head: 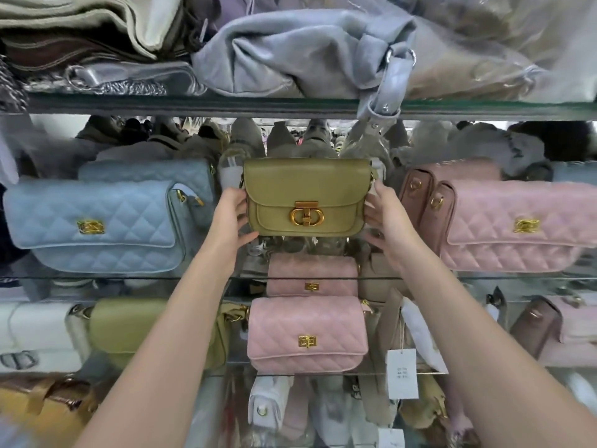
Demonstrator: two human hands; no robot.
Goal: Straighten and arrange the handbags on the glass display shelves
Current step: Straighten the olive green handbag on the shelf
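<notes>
On the left of the middle glass shelf [129,278] the two pale blue quilted bags [97,221] already stand face-out, one tucked behind the other, and look settled to me. Next comes the person's left hand [231,215], thumb hooked under the bottom corner and fingers wrapped round the left end of the green bag [305,197]. That bag sits in the middle gap, upright and square to the front, with its gold clasp facing out. The right hand [386,215] clasps the opposite end in the same way, so both hands are holding it. I can't tell whether it rests on the glass yet or hangs just above. Overhead, a grey strap [382,101] droops over the edge of the upper shelf from a slumped bag, which I'd say still wants tidying. Further right the pink quilted bags [517,221] stand in a neat row. My guess: this shelf is nearly finished, the top one hardly begun.
</notes>
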